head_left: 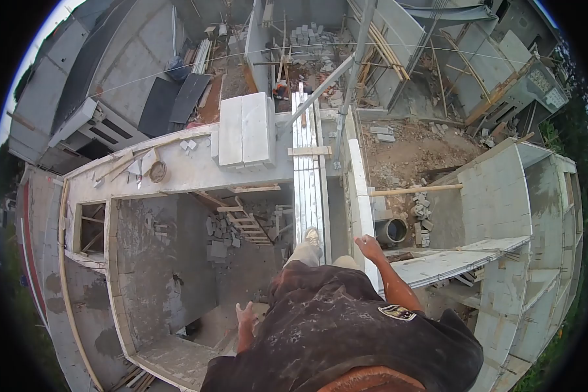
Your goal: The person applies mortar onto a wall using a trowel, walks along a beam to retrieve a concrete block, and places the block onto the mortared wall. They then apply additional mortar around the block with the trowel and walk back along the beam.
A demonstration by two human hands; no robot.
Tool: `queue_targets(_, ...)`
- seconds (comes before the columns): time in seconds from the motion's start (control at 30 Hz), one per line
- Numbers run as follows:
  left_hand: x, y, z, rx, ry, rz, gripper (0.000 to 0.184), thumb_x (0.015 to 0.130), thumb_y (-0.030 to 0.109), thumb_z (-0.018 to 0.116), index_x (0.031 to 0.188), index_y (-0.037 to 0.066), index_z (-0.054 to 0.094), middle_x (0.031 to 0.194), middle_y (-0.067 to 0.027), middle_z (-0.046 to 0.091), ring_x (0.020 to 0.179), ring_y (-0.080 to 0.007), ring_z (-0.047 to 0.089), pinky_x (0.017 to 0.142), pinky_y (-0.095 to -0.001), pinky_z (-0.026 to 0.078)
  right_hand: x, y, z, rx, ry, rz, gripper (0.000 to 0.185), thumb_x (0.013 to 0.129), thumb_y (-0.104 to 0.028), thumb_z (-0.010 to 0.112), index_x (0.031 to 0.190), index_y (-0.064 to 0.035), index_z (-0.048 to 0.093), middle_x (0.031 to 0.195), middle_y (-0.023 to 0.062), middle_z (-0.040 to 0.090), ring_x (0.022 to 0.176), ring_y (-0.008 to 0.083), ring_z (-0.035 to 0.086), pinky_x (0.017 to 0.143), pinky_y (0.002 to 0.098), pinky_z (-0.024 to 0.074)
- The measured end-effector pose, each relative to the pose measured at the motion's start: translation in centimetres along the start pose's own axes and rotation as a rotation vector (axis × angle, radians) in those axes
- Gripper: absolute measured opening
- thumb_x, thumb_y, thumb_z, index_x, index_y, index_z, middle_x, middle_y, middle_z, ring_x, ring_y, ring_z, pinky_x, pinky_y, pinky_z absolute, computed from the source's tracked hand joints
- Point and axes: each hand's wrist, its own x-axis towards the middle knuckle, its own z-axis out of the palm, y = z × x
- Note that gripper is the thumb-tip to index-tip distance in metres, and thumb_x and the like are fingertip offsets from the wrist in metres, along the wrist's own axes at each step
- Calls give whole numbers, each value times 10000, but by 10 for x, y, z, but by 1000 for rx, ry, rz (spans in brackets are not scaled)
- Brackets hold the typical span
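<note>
My left hand [245, 313] is held out at my side over the deep room below, fingers spread and nothing in it. On the other side, my right hand [369, 247] has its fingers curled in, with no object showing in them. It is nearest to the pale top of a narrow wall [361, 196]; whether it touches the wall I cannot tell. A light-coloured shoe [313, 237] is on the long pale planks [308, 176] that run ahead of me. A short wooden board [309, 151] lies across them.
White blocks [245, 130] are stacked on the ledge ahead left, near a round bucket [157, 172]. A slanted metal prop [323, 88] rises ahead. Deep drops lie on both sides, with a wooden ladder [245, 222] below left and a concrete pipe [394, 230] below right.
</note>
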Motion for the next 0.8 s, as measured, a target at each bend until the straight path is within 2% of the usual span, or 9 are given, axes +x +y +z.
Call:
queue_targets(0.1, -51, 140, 74, 68, -71, 243, 824, 890, 269, 665, 1513, 113, 149, 1180, -126, 583, 854, -182, 614, 660, -303, 495, 17, -7, -9, -21, -80, 59, 694, 925, -562, 439, 907, 98, 654, 945, 333, 627, 954, 470, 606, 862, 468, 437)
queue_targets(0.2, -79, 259, 116, 54, -198, 522, 804, 917, 268, 633, 1526, 140, 125, 1238, -121, 577, 940, -179, 609, 778, -340, 490, 62, 4, -4, 111, -266, 417, 792, 925, -609, 393, 1111, 130, 609, 1161, 363, 584, 1176, 417, 556, 972, 443, 421)
queue_targets(0.3, -62, 340, 152, 26, -203, 614, 798, 933, 294, 614, 1534, 175, 103, 1286, -105, 566, 996, -176, 608, 838, -375, 477, 127, -10, -7, 223, -362, 421, 840, 908, -662, 380, 1167, 108, 593, 1235, 332, 565, 1213, 389, 532, 1002, 429, 397)
queue_targets(0.33, -51, 350, 160, 0, -170, 665, 789, 936, 293, 608, 1533, 171, 108, 1282, -102, 569, 1000, -170, 605, 839, -368, 472, 154, -24, -19, 99, -482, 374, 862, 897, -688, 385, 1276, 71, 534, 1288, 278, 556, 1220, 382, 521, 989, 457, 421)
queue_targets(0.5, -33, 392, 215, -175, 13, 532, 777, 931, 289, 608, 1529, 177, 125, 1251, -92, 579, 977, -176, 601, 811, -365, 467, 282, -126, -85, 61, -640, 332, 826, 904, -632, 453, 1438, -9, 359, 1360, 217, 503, 1219, 388, 521, 914, 533, 486)
queue_targets(0.57, -33, 389, 231, -210, 6, 299, 805, 910, 253, 631, 1522, 135, 121, 1189, -93, 607, 894, -163, 590, 687, -280, 457, 327, -155, -93, 117, -522, 242, 808, 894, -599, 508, 1455, -42, 341, 1368, 203, 500, 1185, 359, 545, 847, 491, 524)
queue_targets(0.67, -10, 386, 249, -100, -41, 196, 829, 908, 302, 632, 1523, 160, 95, 1194, -89, 609, 877, -186, 597, 655, -314, 448, 393, -207, -103, 8, -589, 55, 810, 884, -566, 551, 1468, -57, 312, 1364, 194, 507, 1159, 341, 561, 777, 434, 551)
queue_targets(0.77, -15, 397, 267, -184, -11, 176, 823, 912, 319, 626, 1521, 161, 96, 1212, -95, 601, 887, -194, 596, 663, -344, 454, 414, -265, -122, 33, -727, 38, 815, 880, -550, 575, 1464, -46, 313, 1370, 193, 507, 1181, 341, 549, 860, 428, 520)
queue_targets(0.8, -15, 408, 270, -253, 18, 159, 818, 918, 313, 623, 1525, 183, 90, 1239, -95, 585, 922, -209, 610, 717, -379, 471, 417, -282, -126, 24, -747, 107, 801, 876, -527, 593, 1443, -19, 345, 1370, 204, 506, 1232, 342, 516, 989, 416, 444)
